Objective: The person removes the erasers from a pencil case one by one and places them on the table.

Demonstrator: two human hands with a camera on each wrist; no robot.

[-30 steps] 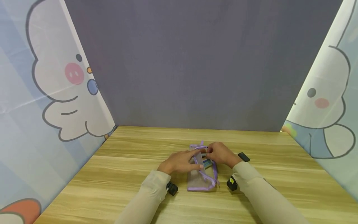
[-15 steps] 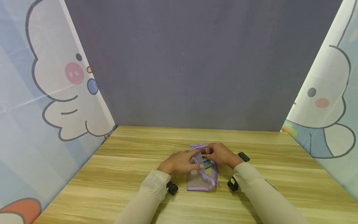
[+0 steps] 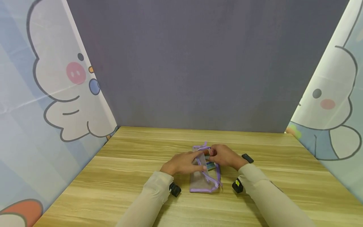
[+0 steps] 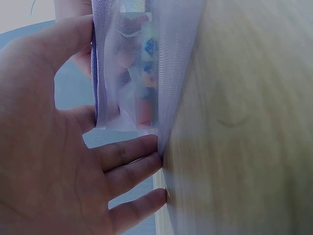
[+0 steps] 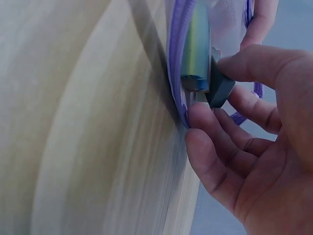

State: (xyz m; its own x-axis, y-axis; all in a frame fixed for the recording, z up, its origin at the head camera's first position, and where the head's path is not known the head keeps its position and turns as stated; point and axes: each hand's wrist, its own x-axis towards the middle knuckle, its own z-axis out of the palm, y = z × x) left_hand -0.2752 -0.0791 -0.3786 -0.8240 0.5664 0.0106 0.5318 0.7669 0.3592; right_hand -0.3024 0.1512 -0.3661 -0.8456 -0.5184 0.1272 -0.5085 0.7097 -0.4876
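A translucent mesh zip pouch with purple edging lies on the wooden table with its mouth spread apart. My left hand holds the mouth's near side, thumb and forefinger hooked at the purple rim, its other fingers along the pouch's outside. At the mouth, my right hand pinches a dark grey-green block between thumb and forefinger. Yellow-green and blue sticks lie beside that block inside the pouch. Through the mesh in the left wrist view shows a patterned, orange-ended item.
Black wrist cameras sit under both wrists, the left one and the right one. A small flat black object shows just beyond the right wrist. A dark grey panel stands along the table's far edge, with cartoon-printed cloths at either side.
The right wrist and sleeve have shifted slightly to the right, while its fingertips stay at the pouch mouth. The left hand and the pouch hold nearly the same place.
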